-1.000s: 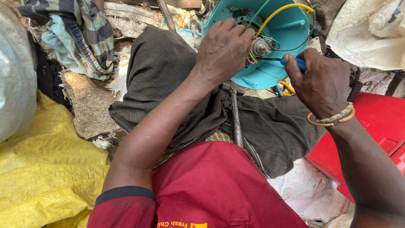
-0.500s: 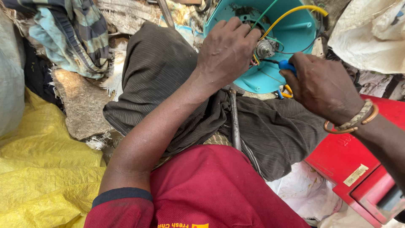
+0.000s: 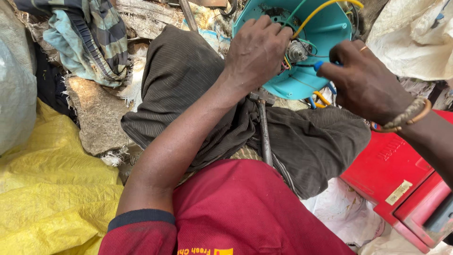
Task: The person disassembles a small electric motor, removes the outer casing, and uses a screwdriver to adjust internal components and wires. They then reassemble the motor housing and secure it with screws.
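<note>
A seated person works on a round teal plastic housing [image 3: 302, 80] propped at the knees, above dark striped trousers [image 3: 188, 85]. The left hand [image 3: 257, 52] clamps over the housing's left rim, fingers curled tight against the metal motor part [image 3: 298, 50] at its centre, where yellow [image 3: 321, 9], blue and green wires loop out. The right hand [image 3: 363, 82], a woven bracelet [image 3: 406, 115] at the wrist, closes around a blue-handled tool [image 3: 320, 66] whose tip points toward the motor part; how much of the tool lies inside the fist cannot be told. A metal rod [image 3: 264, 134] runs down between the legs. A red plastic case [image 3: 401, 174] sits just beside the right forearm, yellow sacking [image 3: 52, 189] to the left, and a striped cloth [image 3: 89, 42] at upper left.
</note>
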